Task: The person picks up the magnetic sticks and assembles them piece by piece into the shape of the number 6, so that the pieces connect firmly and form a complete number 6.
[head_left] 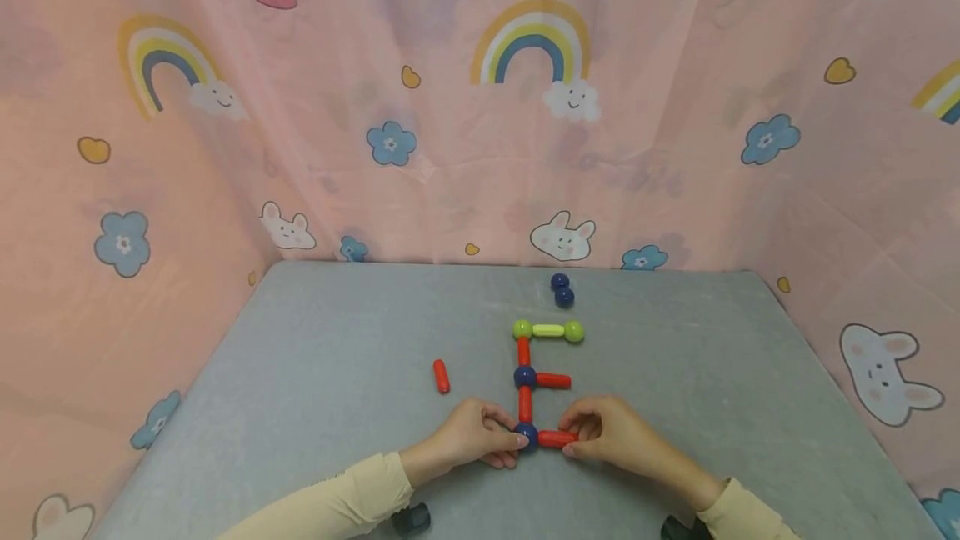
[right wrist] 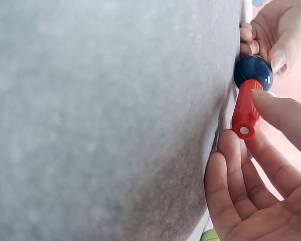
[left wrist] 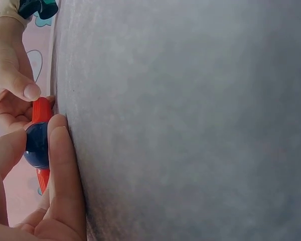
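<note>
The left hand (head_left: 476, 433), thumb and fingers nearly together, pinches the near blue ball (head_left: 531, 432); the right hand (head_left: 611, 437) pinches the near red rod (head_left: 553, 438), which meets that ball's right side. From the ball, the near spine rod (head_left: 526, 405), also red, runs away to the middle blue ball (head_left: 525, 377), with the middle red rod (head_left: 554, 381) pointing right. Beyond, the red far spine rod (head_left: 523, 352) reaches the left green ball (head_left: 522, 329), joined by a green rod (head_left: 548, 330) to the right green ball (head_left: 573, 332). Left of these, a loose red rod (head_left: 441, 376) lies apart on the grey surface (head_left: 675, 348). Two more blue balls (head_left: 564, 298) sit close together farther off, before a pink curtain (head_left: 450, 207).
</note>
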The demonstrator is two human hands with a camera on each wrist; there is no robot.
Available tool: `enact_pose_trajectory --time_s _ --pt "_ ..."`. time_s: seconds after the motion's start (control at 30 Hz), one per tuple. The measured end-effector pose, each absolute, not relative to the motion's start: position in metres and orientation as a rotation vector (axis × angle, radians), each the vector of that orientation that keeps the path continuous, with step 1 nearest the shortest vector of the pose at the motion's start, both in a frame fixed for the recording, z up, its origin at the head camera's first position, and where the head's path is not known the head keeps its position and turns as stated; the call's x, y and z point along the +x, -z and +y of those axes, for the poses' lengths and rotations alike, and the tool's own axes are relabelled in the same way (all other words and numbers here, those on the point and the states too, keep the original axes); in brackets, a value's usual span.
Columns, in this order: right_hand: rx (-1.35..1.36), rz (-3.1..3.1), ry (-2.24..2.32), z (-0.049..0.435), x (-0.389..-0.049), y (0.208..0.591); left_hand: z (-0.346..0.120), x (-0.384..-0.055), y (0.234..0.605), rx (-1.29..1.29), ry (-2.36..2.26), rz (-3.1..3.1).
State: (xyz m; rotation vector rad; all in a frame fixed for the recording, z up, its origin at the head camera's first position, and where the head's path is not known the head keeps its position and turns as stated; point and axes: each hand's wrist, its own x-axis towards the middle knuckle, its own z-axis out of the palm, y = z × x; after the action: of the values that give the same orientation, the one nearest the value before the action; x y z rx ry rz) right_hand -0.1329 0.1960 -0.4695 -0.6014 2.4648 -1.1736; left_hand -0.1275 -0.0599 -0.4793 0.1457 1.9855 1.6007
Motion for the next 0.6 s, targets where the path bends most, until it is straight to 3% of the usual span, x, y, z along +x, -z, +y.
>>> enact_pose_trajectory --time_s 0.6 --pt "-0.6 2.44 1.173 0.1965 -0.1325 0.4664 -0.0613 -0.1358 0.4753 0.182 -1.616 2.065"
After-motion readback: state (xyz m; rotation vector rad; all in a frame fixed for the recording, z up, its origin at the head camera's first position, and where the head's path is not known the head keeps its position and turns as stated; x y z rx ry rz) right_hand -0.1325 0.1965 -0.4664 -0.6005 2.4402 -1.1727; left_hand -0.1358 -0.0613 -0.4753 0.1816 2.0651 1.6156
